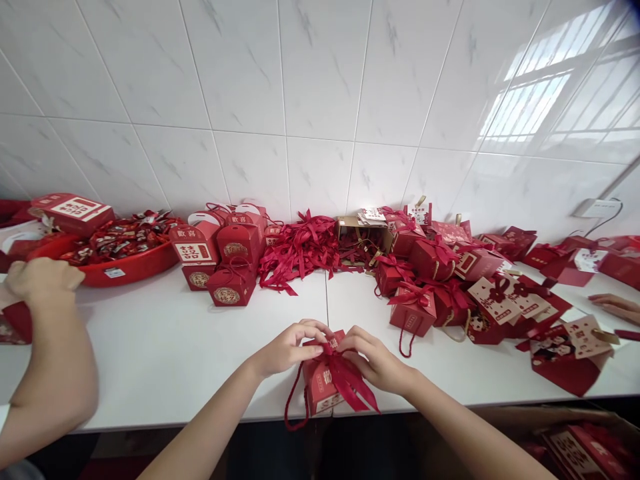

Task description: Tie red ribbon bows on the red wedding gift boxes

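Observation:
A small red gift box [319, 387] with pale lettering lies at the front edge of the white table, in front of me. A red ribbon [345, 379] is tied around its top, its tails trailing to the right. My left hand [294, 348] has thumb and fingers closed on the ribbon from the left side. From the right, my right hand [376, 359] pinches the ribbon near its knot; its fingertips are partly hidden. The box's dark red cord handle [291, 408] hangs in a loop over the table edge.
Behind lie a ribbon pile [306, 250] and an open carton [380, 235]. Several boxes [231, 285] stand left of them, beside a red candy basin [127, 267]. Beribboned boxes [413, 308] crowd the right. A co-worker's arm [60, 347] is at left, another person's hand [615, 307] at right.

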Motion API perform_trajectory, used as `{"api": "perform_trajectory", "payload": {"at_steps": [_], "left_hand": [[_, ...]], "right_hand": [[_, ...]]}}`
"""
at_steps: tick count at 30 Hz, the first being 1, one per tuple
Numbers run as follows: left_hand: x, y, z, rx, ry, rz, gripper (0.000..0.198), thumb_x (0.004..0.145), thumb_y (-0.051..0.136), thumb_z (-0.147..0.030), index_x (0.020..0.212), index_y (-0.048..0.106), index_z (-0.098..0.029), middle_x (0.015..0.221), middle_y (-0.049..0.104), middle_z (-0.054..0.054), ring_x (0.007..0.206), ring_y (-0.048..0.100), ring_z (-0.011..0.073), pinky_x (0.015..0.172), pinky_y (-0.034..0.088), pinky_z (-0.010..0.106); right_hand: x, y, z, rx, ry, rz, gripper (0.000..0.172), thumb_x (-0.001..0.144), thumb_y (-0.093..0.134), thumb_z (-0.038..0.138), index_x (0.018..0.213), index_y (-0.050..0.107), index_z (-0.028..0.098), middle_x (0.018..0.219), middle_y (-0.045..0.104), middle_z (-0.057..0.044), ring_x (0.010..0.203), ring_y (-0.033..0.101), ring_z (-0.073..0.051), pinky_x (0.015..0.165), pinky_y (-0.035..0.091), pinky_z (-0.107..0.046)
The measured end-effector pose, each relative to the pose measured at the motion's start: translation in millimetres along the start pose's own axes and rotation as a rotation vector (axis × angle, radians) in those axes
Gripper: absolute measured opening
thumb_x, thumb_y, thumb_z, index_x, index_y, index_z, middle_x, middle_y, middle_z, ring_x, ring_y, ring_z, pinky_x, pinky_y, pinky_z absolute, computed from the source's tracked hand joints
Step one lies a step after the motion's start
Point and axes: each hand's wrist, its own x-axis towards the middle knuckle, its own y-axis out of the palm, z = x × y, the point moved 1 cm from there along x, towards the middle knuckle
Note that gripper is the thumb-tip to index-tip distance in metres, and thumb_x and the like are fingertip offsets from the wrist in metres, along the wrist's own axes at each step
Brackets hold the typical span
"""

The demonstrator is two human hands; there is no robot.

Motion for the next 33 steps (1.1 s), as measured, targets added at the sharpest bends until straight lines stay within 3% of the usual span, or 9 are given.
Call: {"api": "perform_trajectory", "payload": {"at_steps": [5,9,11,14,18,24,33], "left_hand": [[2,0.3,0,0.124,-0.063,-0.042,0.019,0.071,0.043,-0.012,0.065,0.058,-0.021,0.116,0.057,0.003,0.122,0.040,0.0235,0.105,0.031,0.037],[0,4.2,-2,0.208,-0.036,-0.069,0.011,0.070,0.045,-0.013,0.067,0.051,-0.022,0.116,0.058,0.002,0.125,0.034,0.0223,0.107,0.029,0.038],[-2,8.4,-3,0.228,0.009,-0.098,0.006,0.070,0.053,-0.016,0.070,0.050,-0.022,0.114,0.059,0.003,0.123,0.037,0.0228,0.105,0.032,0.037],[-3,17.6,-2,0.240,0.062,-0.230,0.013,0.075,0.061,-0.028,0.071,0.051,-0.021,0.102,0.062,0.005,0.110,0.048,0.0227,0.097,0.039,0.034],[1,31.8,6,0.159,0.023,-0.354,0.016,0.079,0.059,-0.036,0.075,0.060,-0.020,0.090,0.066,0.004,0.092,0.059,0.0205,0.084,0.046,0.032],[6,38.1,10,0.087,-0.012,-0.362,0.011,0.075,0.064,-0.031,0.074,0.068,-0.020,0.098,0.068,0.005,0.105,0.059,0.0229,0.091,0.044,0.032],[4,33.7,16,-0.001,-0.050,-0.320,0.016,0.071,0.069,-0.033,0.070,0.067,-0.017,0.106,0.069,0.008,0.106,0.060,0.0252,0.091,0.045,0.034]], "right_hand": [[1,-3,3,0.007,0.048,-0.039,0.017,0.091,0.046,0.016,0.104,0.055,0.021,0.093,0.059,-0.006,0.083,0.056,-0.016,0.074,0.049,-0.030],[2,-3,5,0.026,0.065,-0.053,0.018,0.091,0.046,0.018,0.106,0.056,0.021,0.094,0.062,-0.007,0.084,0.059,-0.017,0.075,0.050,-0.031],[2,-3,5,0.053,0.082,-0.071,0.018,0.091,0.047,0.018,0.106,0.056,0.021,0.094,0.064,-0.007,0.084,0.060,-0.016,0.073,0.050,-0.030],[1,-2,4,0.069,0.106,-0.118,0.016,0.090,0.048,0.019,0.103,0.058,0.021,0.092,0.066,-0.006,0.081,0.061,-0.016,0.072,0.051,-0.030],[0,1,3,0.068,0.140,-0.166,0.013,0.088,0.051,0.021,0.100,0.058,0.021,0.089,0.067,-0.006,0.079,0.062,-0.016,0.070,0.052,-0.030],[-1,3,-3,0.115,0.216,-0.245,0.005,0.085,0.056,0.021,0.089,0.053,0.021,0.080,0.064,-0.002,0.071,0.060,-0.014,0.065,0.050,-0.027],[-5,-3,-15,0.173,0.330,-0.276,0.015,0.084,0.057,0.025,0.079,0.043,0.022,0.074,0.060,0.000,0.068,0.060,-0.014,0.061,0.047,-0.027]]}}
